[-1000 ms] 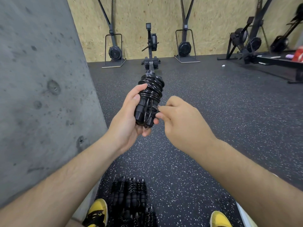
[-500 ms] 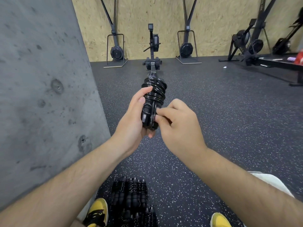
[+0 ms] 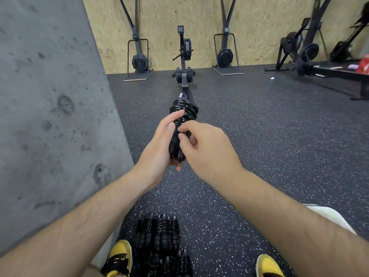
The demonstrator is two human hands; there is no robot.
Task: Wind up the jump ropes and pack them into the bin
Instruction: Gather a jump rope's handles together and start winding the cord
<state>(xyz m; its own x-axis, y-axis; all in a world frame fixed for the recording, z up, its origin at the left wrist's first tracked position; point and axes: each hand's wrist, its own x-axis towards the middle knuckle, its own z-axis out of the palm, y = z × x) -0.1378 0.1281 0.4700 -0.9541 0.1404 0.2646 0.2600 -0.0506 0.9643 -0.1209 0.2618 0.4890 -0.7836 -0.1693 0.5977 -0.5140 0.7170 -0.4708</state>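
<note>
Wound ropes (image 3: 159, 236) lie on the floor between two yellow shoes (image 3: 119, 256), a concrete wall (image 3: 50, 116) left of them. Above, the left hand (image 3: 157, 148) grips the coiled rope (image 3: 182, 120), where the right hand (image 3: 207, 148) pinches cord. Since a second ago, the right fingers climbed from its lower end to mid-bundle.

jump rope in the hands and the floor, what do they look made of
Jump rope: cord looks like glossy black plastic, probably PVC-coated, given the shiny highlights on its coils; handles look like matte black plastic. Floor: likely rubber gym matting, matte black with white flecks.
</note>
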